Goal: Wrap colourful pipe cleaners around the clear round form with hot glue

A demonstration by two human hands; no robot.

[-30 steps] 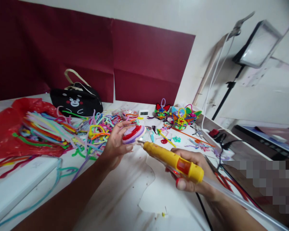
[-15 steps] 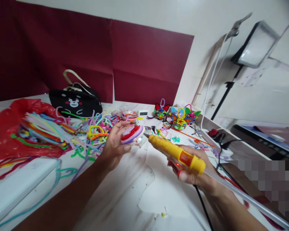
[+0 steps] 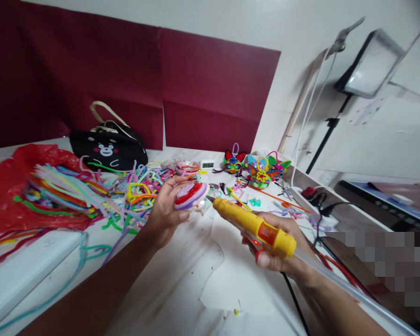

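My left hand (image 3: pixel 166 207) is closed around a round craft piece (image 3: pixel 191 196) with red, purple and white fuzzy bands, which look like pipe cleaners. In my right hand (image 3: pixel 273 247) is a yellow hot glue gun (image 3: pixel 250 221), with a small red light glowing near the grip. A clear glue stick (image 3: pixel 343 275) sticks out of its back end. The gun's nozzle points left and sits at the right edge of the craft piece; whether it touches cannot be told. My right fingers wrap under the gun's body.
Loose pipe cleaners (image 3: pixel 70 186) spill from a red plastic bag (image 3: pixel 7 196) at left. A black pouch (image 3: pixel 108 149) stands behind them. Finished animal-face ornaments (image 3: pixel 261 177) sit at the back beside a small digital clock (image 3: pixel 207 165). A white box (image 3: pixel 31 275) lies front left.
The glue gun has shifted very slightly left in view, its nozzle a little closer to the craft piece. Both hands keep their holds.
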